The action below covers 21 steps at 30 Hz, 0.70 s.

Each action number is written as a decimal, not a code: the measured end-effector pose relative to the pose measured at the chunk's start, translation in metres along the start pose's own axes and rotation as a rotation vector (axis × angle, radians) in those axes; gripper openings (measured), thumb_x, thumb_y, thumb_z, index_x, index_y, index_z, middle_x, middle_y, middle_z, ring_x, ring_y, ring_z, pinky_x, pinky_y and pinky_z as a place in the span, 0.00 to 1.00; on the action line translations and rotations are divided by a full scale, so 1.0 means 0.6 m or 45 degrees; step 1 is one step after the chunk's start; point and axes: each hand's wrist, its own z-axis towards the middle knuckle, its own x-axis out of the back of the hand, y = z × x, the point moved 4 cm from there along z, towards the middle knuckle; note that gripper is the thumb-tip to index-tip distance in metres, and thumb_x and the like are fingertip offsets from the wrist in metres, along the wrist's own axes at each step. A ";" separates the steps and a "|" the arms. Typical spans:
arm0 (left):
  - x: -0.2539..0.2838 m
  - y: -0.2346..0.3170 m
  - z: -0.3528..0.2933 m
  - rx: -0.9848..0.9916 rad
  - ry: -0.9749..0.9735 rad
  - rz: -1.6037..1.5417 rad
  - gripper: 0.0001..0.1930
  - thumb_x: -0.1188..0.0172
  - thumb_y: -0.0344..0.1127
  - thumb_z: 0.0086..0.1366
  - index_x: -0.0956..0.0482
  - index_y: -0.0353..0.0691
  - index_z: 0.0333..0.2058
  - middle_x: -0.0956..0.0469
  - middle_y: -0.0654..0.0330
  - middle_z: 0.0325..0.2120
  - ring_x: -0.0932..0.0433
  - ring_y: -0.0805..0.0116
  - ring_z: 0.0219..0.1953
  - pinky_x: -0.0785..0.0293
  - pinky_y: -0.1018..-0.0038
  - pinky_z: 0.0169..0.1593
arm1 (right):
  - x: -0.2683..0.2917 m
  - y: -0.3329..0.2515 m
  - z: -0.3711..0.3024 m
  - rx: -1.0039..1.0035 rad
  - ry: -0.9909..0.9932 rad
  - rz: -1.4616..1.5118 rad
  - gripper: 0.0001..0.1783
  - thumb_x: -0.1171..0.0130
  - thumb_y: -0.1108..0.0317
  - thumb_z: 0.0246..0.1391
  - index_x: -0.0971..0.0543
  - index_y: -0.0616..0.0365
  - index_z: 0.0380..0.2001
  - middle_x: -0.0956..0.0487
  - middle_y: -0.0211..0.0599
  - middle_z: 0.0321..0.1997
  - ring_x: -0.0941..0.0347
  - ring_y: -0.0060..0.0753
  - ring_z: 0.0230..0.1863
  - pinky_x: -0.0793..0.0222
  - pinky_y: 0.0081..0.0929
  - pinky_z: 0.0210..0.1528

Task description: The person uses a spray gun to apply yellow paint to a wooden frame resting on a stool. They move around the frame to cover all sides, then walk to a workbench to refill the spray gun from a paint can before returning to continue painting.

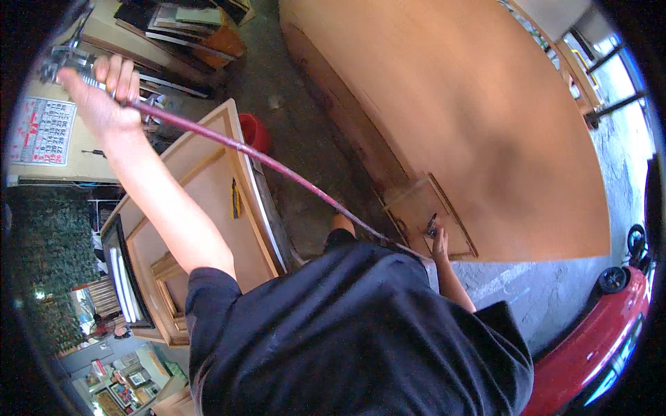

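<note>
My left hand [111, 97] is raised at the upper left, its fingers wrapped round a metal fitting [66, 64] at the end of a long red hose [239, 147]. The hose slants down to the right across the view and disappears beside my dark shirt. My right hand [440, 244] is low on the right, over a thin brown rectangular frame [454, 220]. Its fingers look closed at a small dark and silvery object [432, 226], too small to name. The frame lies at the near edge of a large brown board [430, 76].
On my left a wooden frame-like panel [261, 201] carries a yellow and black tool [236, 200]. A red tub [254, 132] stands beyond it. Boards [187, 31] are stacked at the far left, near a wall calendar [43, 132]. A red vehicle [590, 340] stands at the lower right.
</note>
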 end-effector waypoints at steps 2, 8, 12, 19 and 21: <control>0.000 -0.008 0.079 -0.011 0.063 0.069 0.36 0.69 0.75 0.68 0.41 0.46 0.19 0.46 0.68 0.13 0.50 0.76 0.13 0.53 0.78 0.14 | -0.095 -0.066 0.020 0.012 -0.013 0.073 0.35 0.54 0.38 0.65 0.26 0.66 0.50 0.20 0.45 0.49 0.23 0.38 0.49 0.29 0.36 0.53; 0.042 -0.065 0.370 -0.129 -0.124 0.031 0.34 0.67 0.71 0.71 0.41 0.46 0.20 0.47 0.68 0.14 0.50 0.76 0.14 0.51 0.77 0.17 | -0.430 -0.225 0.106 -0.227 -0.605 -0.028 0.39 0.54 0.32 0.63 0.27 0.62 0.52 0.21 0.48 0.46 0.21 0.40 0.42 0.21 0.40 0.40; 0.062 -0.080 0.571 -0.221 -0.072 -0.047 0.33 0.60 0.72 0.68 0.43 0.50 0.18 0.47 0.71 0.11 0.49 0.78 0.11 0.53 0.79 0.13 | -0.597 -0.270 0.202 -0.149 -0.787 0.121 0.40 0.55 0.29 0.61 0.25 0.60 0.49 0.19 0.43 0.38 0.21 0.39 0.34 0.21 0.38 0.39; 0.176 -0.060 0.873 -0.403 0.189 -0.067 0.33 0.48 0.74 0.63 0.45 0.55 0.14 0.46 0.74 0.08 0.48 0.82 0.07 0.55 0.82 0.09 | -0.832 -0.513 0.292 -0.391 -0.688 -0.233 0.45 0.54 0.26 0.58 0.28 0.58 0.58 0.21 0.39 0.44 0.23 0.37 0.40 0.23 0.38 0.42; 0.201 -0.063 0.947 -0.430 0.198 -0.091 0.33 0.48 0.74 0.63 0.46 0.56 0.14 0.46 0.74 0.08 0.48 0.82 0.07 0.55 0.82 0.09 | -0.827 -0.484 0.380 -0.354 -0.521 -0.212 0.44 0.55 0.28 0.60 0.29 0.58 0.60 0.21 0.39 0.46 0.23 0.37 0.43 0.23 0.38 0.45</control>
